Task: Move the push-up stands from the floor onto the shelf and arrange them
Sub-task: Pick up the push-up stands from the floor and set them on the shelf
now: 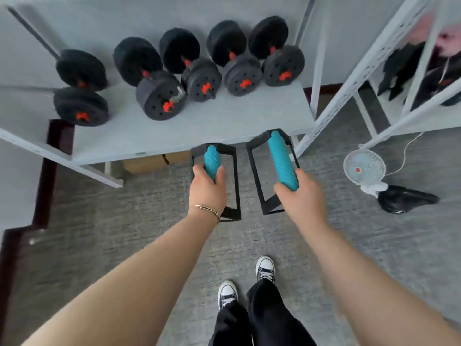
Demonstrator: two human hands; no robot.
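Both arms reach forward; the left hand point(208, 187) and right hand point(299, 193) each grip a push-up stand's teal handle, left stand point(212, 161) and right stand point(283, 159), just before the shelf point(199, 128) edge.

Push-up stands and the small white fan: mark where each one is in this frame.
Left push-up stand point(212, 159), head view, on its teal grip above the left hand.
Right push-up stand point(280, 156), head view, mid teal grip, beyond the right hand.
Small white fan point(364, 168), head view, on its round grille.

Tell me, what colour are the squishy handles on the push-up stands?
Teal-blue, on black frames. The head view shows both, the left hand and right hand each holding a handle.
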